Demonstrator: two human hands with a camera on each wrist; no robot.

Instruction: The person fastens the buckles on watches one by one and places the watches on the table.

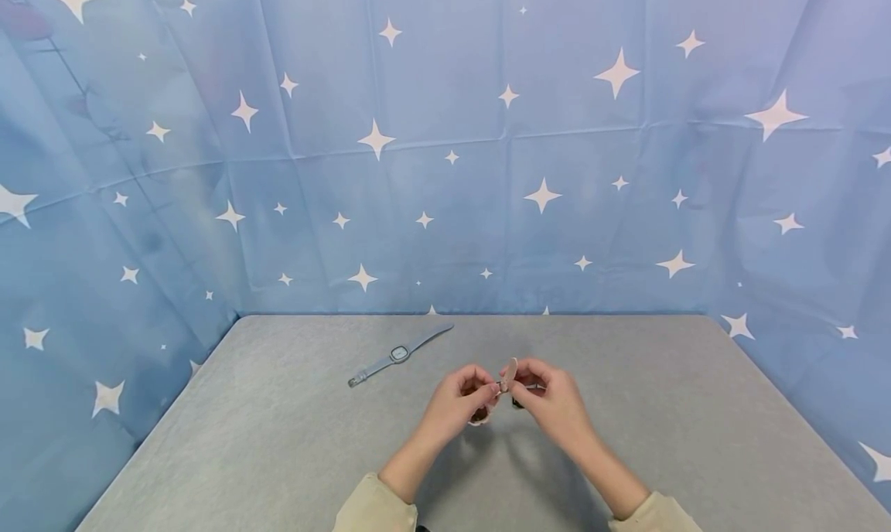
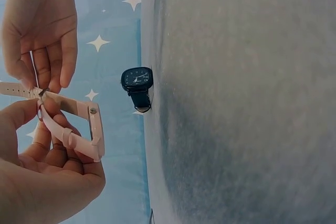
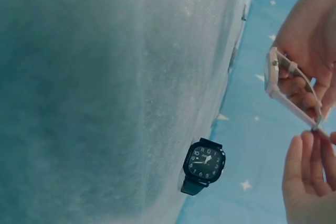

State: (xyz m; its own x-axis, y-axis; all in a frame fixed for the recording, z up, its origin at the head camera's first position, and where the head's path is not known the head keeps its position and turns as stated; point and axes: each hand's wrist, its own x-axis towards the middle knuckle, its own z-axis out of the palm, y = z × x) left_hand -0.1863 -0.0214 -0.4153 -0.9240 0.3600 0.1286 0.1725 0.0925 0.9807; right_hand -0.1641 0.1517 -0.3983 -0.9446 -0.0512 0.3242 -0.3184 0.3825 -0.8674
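The left hand (image 1: 451, 402) and right hand (image 1: 559, 399) both pinch the pink watch (image 2: 68, 105) near its buckle (image 2: 40, 94), with the case (image 2: 100, 132) below that buckle, nearer the left, and the holed strap end (image 2: 16, 89) seemingly rising above it.

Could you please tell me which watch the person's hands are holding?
The pale pink watch: the left hand and right hand pinch its strap, whereas the blue watch and the black watch rest on the table.
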